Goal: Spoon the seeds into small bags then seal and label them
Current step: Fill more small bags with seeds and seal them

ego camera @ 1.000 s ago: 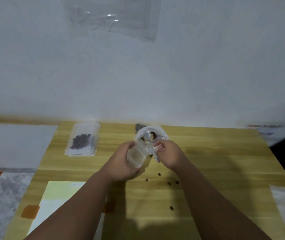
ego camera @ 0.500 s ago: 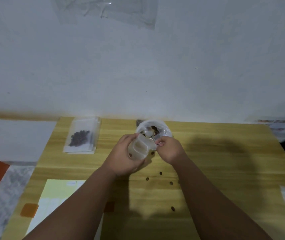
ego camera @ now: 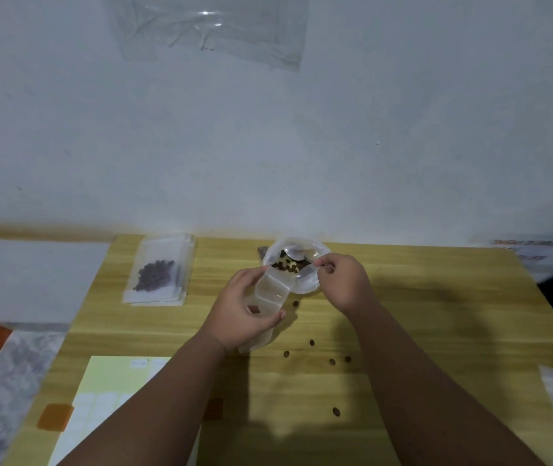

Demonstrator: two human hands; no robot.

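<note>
Well, from my end I saw the left hand (ego camera: 244,311) wrapped round the lower part of a small clear bag (ego camera: 270,295), fingers and thumb curled about it, holding it tilted so that its mouth reached over the near rim of the bowl (ego camera: 310,285). The right hand (ego camera: 344,280) had its fingers bunched, pinching what looked to me like the right edge of the bag's mouth, just above the bowl. Dark seeds (ego camera: 288,264) lay in the bowl, with a pale spoon (ego camera: 297,252) resting at its far side; I could not tell whether any seeds were in the bag. A few loose seeds (ego camera: 312,343) were scattered on the wooden table (ego camera: 436,314) near the forearms. Well to the left sat a filled packet (ego camera: 159,274) on a stack of flat ones, and a sheet of labels (ego camera: 110,391) lay at the near left corner.
</note>
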